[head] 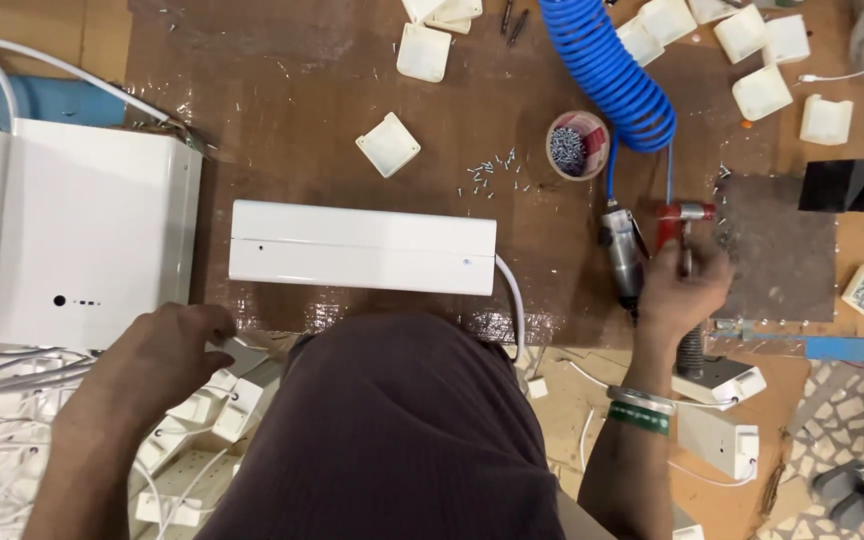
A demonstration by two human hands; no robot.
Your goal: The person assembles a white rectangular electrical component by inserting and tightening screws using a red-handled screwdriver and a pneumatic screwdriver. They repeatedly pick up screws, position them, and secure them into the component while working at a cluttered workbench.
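Note:
A long white rectangular casing (362, 246) lies across the brown workbench (282, 90), with a white cable leaving its right end. My right hand (682, 290) rests on the bench at the grip of a red and silver air screwdriver (680, 215), beside a grey pneumatic tool (622, 255). Whether the fingers are closed on the red tool I cannot tell. My left hand (157, 350) reaches down left of my body into a pile of small white plastic parts (222, 405) and touches one. My dark shirt hides the bench's front edge.
A blue coiled air hose (607, 70) runs from the top to the tools. A small cup of screws (574, 147) stands by loose screws. White square caps (388, 144) lie scattered at the top. Large white housings (82, 240) stack at left. Sandals (852, 490) lie on the floor.

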